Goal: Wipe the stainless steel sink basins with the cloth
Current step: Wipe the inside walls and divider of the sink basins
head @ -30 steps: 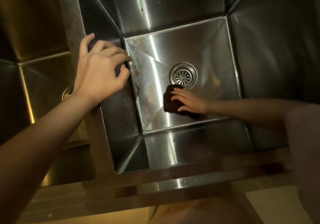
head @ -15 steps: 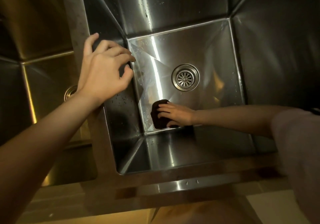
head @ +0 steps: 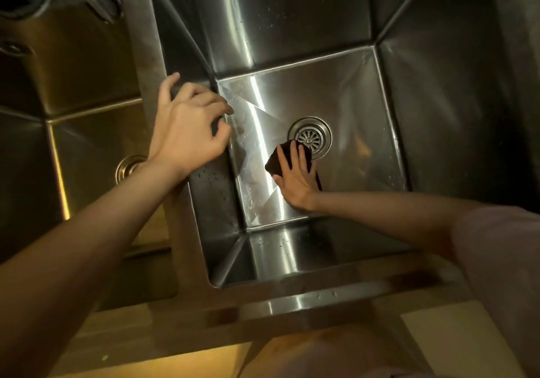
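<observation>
The left basin (head: 87,132) looks dry and untouched. The left hand (head: 187,126) hovers, fingers loosely curled, holding nothing. In the right basin (head: 365,91), the right hand (head: 295,173) presses the dark cloth (head: 277,161) flat beside the drain (head: 311,136); droplets remain on its walls.

Right basin (head: 336,91): deep stainless steel, square floor, wet streaks and droplets, round drain (head: 310,136) mid-floor. Cloth (head: 276,163): dark, probably folded, flat on floor, touching drain's near-left edge. Left basin (head: 87,132): stainless, dim, yellow-lit, own drain (head: 128,167).
</observation>
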